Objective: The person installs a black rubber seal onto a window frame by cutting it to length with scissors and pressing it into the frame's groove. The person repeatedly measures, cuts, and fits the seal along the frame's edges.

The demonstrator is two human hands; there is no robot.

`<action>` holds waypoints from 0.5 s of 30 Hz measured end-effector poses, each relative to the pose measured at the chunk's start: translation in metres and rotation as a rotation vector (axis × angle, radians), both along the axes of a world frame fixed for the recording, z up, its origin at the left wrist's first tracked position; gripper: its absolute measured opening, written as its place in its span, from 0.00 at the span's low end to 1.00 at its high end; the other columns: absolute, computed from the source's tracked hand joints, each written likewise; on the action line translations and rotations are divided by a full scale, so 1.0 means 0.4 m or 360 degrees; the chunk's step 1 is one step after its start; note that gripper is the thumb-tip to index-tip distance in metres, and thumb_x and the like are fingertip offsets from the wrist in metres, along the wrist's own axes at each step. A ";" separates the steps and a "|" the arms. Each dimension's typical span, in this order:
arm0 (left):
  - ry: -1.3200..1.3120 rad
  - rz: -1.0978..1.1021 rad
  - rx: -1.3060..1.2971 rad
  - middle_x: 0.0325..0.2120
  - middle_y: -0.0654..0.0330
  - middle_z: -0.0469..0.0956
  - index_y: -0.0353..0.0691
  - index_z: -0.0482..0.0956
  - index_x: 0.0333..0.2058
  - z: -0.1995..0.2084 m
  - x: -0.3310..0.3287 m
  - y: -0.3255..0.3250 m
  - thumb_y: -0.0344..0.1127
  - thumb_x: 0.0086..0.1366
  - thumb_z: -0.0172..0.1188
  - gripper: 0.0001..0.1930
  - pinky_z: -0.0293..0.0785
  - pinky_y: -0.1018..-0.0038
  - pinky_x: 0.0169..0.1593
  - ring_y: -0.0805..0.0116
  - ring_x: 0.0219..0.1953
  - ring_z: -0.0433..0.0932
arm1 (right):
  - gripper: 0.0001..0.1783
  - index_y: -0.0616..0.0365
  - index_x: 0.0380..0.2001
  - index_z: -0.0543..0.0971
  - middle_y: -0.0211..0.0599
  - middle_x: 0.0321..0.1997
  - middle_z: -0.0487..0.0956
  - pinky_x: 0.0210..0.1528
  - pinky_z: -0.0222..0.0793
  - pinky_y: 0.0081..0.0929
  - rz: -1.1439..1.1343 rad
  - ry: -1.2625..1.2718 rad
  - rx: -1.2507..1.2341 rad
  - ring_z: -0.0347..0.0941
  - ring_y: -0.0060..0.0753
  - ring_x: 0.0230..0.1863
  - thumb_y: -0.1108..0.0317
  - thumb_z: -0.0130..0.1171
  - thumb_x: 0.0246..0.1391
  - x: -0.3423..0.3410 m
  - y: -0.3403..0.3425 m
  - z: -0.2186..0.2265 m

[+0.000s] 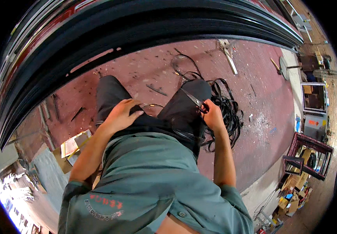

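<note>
This place looks like a workshop. Long dark bars [172, 29] are stacked along the far side. The red floor [268, 89] is dirty, with many small scraps on it, and there lies also a heap of black strip [231, 111]. Scissors [194, 99], a hand tool, are in view. At the right side are several frames [312, 141] and a pile of cardboard boxes [293, 204].

Dull red floor [262, 84] flecked with pale debris [260, 144], loose tangle of flat black strip [218, 97], thin dark scrap [156, 89], straight whitish bar [231, 63]
</note>
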State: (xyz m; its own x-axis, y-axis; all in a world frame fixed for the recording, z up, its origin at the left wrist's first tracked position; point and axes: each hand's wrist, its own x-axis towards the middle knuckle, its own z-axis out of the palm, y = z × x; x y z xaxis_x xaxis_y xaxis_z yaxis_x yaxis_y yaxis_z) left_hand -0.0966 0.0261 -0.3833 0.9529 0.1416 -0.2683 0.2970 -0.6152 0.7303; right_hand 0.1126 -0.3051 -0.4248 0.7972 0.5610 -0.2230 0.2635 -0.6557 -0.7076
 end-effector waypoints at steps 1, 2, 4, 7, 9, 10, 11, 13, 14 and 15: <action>-0.0003 -0.0037 -0.0098 0.53 0.49 0.78 0.35 0.77 0.54 0.021 0.027 -0.030 0.40 0.64 0.66 0.23 0.70 0.61 0.61 0.48 0.57 0.74 | 0.15 0.60 0.32 0.71 0.32 0.22 0.71 0.32 0.68 0.25 -0.0024 0.0024 0.0138 0.66 0.22 0.27 0.77 0.71 0.49 0.000 0.000 -0.034; -0.0150 -0.0232 -0.0140 0.52 0.48 0.78 0.36 0.76 0.56 0.041 0.058 -0.057 0.40 0.64 0.65 0.24 0.70 0.60 0.60 0.48 0.56 0.75 | 0.15 0.60 0.32 0.71 0.31 0.22 0.71 0.32 0.68 0.25 -0.0078 0.0149 0.0288 0.65 0.22 0.27 0.77 0.71 0.49 0.011 -0.012 -0.057; -0.0442 -0.0578 -0.0229 0.50 0.45 0.78 0.38 0.72 0.59 0.063 0.111 -0.117 0.40 0.64 0.64 0.26 0.70 0.58 0.58 0.49 0.54 0.75 | 0.15 0.60 0.32 0.72 0.30 0.22 0.70 0.32 0.67 0.23 -0.0126 0.0309 0.0503 0.64 0.20 0.27 0.77 0.71 0.49 0.021 0.023 -0.047; -0.0465 -0.0219 -0.0421 0.44 0.48 0.80 0.37 0.71 0.58 0.059 0.153 -0.233 0.40 0.67 0.63 0.24 0.74 0.63 0.52 0.57 0.45 0.78 | 0.15 0.60 0.32 0.72 0.27 0.24 0.71 0.32 0.66 0.21 -0.0097 0.0223 0.0520 0.62 0.18 0.29 0.77 0.71 0.48 0.027 0.091 0.059; -0.0197 -0.0184 -0.0875 0.39 0.52 0.80 0.36 0.70 0.55 0.053 0.189 -0.259 0.39 0.68 0.62 0.21 0.76 0.68 0.47 0.65 0.38 0.79 | 0.09 0.61 0.36 0.76 0.26 0.30 0.75 0.38 0.70 0.20 -0.0045 0.0196 0.0540 0.68 0.18 0.33 0.80 0.64 0.54 0.032 0.088 0.134; 0.0015 -0.0209 -0.1158 0.36 0.54 0.80 0.36 0.70 0.53 0.080 0.213 -0.266 0.39 0.69 0.61 0.19 0.77 0.71 0.43 0.68 0.35 0.78 | 0.07 0.61 0.38 0.78 0.26 0.33 0.77 0.40 0.73 0.20 -0.0018 0.0187 0.0557 0.71 0.18 0.35 0.82 0.61 0.56 0.036 0.088 0.162; 0.0095 -0.0085 -0.1299 0.29 0.64 0.76 0.36 0.72 0.48 0.113 0.223 -0.272 0.39 0.72 0.57 0.13 0.74 0.78 0.36 0.77 0.27 0.74 | 0.10 0.60 0.39 0.78 0.26 0.35 0.78 0.36 0.67 0.17 -0.0116 0.0311 0.0741 0.71 0.16 0.34 0.82 0.61 0.54 0.031 0.090 0.189; 0.0153 -0.0017 -0.1527 0.26 0.66 0.72 0.36 0.73 0.47 0.144 0.232 -0.256 0.39 0.74 0.55 0.12 0.73 0.79 0.34 0.79 0.26 0.71 | 0.12 0.60 0.40 0.78 0.26 0.35 0.79 0.35 0.67 0.17 -0.0247 0.0255 0.0816 0.71 0.16 0.33 0.85 0.59 0.53 0.035 0.057 0.199; 0.0186 0.0023 -0.1639 0.25 0.68 0.71 0.36 0.74 0.47 0.153 0.235 -0.244 0.39 0.74 0.54 0.12 0.72 0.80 0.34 0.80 0.26 0.70 | 0.13 0.60 0.40 0.78 0.26 0.36 0.79 0.35 0.67 0.17 -0.0308 0.0228 0.0854 0.71 0.16 0.33 0.86 0.58 0.52 0.039 0.037 0.202; 0.0119 0.0004 -0.1673 0.22 0.70 0.64 0.34 0.74 0.48 0.170 0.229 -0.240 0.39 0.74 0.55 0.13 0.68 0.79 0.31 0.81 0.21 0.61 | 0.16 0.61 0.41 0.77 0.27 0.36 0.80 0.34 0.68 0.17 -0.0372 -0.0012 0.0643 0.72 0.17 0.33 0.89 0.56 0.50 0.054 -0.003 0.172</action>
